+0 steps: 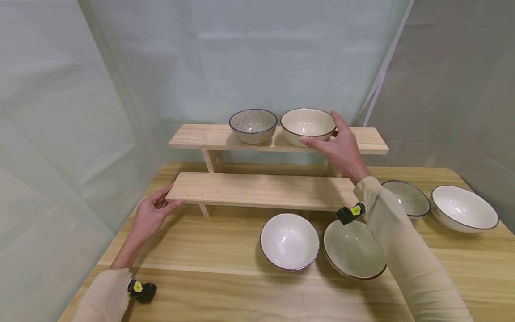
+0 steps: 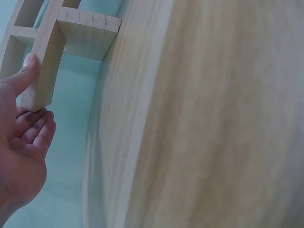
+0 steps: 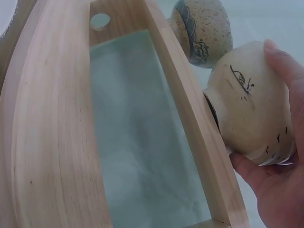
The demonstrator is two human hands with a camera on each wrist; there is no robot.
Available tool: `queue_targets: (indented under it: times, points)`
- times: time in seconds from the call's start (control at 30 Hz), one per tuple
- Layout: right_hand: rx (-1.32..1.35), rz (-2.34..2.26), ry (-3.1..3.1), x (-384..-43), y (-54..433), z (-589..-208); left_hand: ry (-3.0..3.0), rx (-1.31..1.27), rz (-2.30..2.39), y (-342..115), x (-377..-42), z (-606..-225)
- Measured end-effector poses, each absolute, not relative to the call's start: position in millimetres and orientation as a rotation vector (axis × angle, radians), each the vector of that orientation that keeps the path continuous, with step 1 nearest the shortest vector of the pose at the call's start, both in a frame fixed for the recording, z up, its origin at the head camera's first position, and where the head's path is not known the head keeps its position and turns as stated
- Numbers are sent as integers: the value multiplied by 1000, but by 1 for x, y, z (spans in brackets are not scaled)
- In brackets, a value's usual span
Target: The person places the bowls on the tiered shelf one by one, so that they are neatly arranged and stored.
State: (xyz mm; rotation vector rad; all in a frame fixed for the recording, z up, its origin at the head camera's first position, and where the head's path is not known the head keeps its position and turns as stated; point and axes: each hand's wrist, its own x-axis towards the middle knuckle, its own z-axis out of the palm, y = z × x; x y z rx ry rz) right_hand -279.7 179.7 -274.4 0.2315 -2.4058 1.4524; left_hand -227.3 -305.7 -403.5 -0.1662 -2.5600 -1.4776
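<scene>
On the upper board of a two-tier wooden shelf [image 1: 257, 190], my right hand [image 1: 344, 150] grips a cream bowl [image 1: 307, 123] with a dark rim. Its thumb lies at the near side and its fingers at the right rim. Small dark drawings show on the bowl's outer wall [image 3: 256, 104] in the right wrist view. Just left of it stands a speckled grey bowl [image 1: 252, 123] with a blue rim. My left hand [image 1: 150, 212] pinches the left end of the lower board, thumb [image 2: 26, 71] on one face and fingers curled at the other.
In front of the shelf, a white bowl [image 1: 289, 241] and stacked grey-green bowls [image 1: 354, 250] stand on the wooden table [image 1: 193, 286]. Farther right are a grey bowl [image 1: 408, 199], partly behind my right sleeve, and a wide white bowl [image 1: 462, 208]. Pale cloth walls [image 1: 257, 58] surround the table.
</scene>
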Motion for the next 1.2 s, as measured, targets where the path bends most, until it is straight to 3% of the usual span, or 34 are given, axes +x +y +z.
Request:
queue_targets:
  times: [0.8,1.2]
  points:
    - [304,1557,-2390,-286,174,-273,-2567,-171,-1464,-307,-226,-402]
    - [342,1488,-2352,-262,179,-267,-2571,-166,-1427,-309,-225,-402]
